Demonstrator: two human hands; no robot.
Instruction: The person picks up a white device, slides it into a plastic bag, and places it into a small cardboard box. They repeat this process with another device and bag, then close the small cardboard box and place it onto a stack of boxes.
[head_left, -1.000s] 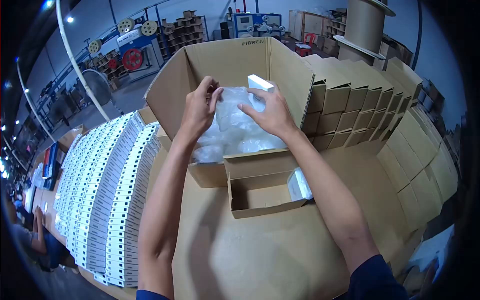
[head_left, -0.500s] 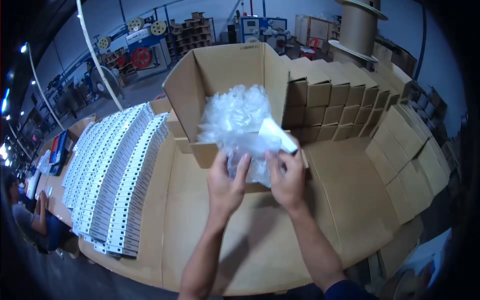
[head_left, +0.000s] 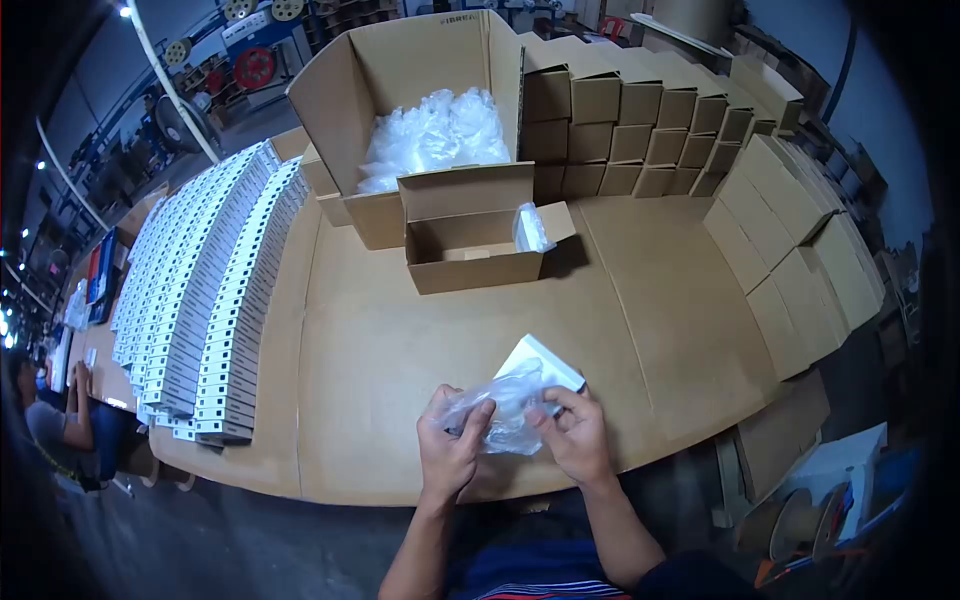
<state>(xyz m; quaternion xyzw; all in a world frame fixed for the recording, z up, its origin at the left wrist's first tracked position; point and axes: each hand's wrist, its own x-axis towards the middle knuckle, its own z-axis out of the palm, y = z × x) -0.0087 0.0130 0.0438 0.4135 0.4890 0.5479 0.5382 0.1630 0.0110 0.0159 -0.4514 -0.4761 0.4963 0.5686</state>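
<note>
A crumpled clear plastic bag is stretched between my two hands above the near part of the table. My left hand pinches its left side, thumb on top. My right hand has the bag's right edge between thumb and fingers. A flat white box sticks out behind the bag, its right corner at my right fingers, which also hold it. Farther forward stands an open brown carton, with a plastic-wrapped white packet upright at its right end.
A large open carton behind holds a heap of clear plastic bags. Rows of white boxes line the left. Brown cartons are stacked at the back right, more cartons at right. A person sits far left.
My hands have drawn back toward me with the bag and white box, away from the large carton. The view has tilted down, and the small open carton now shows fully.
</note>
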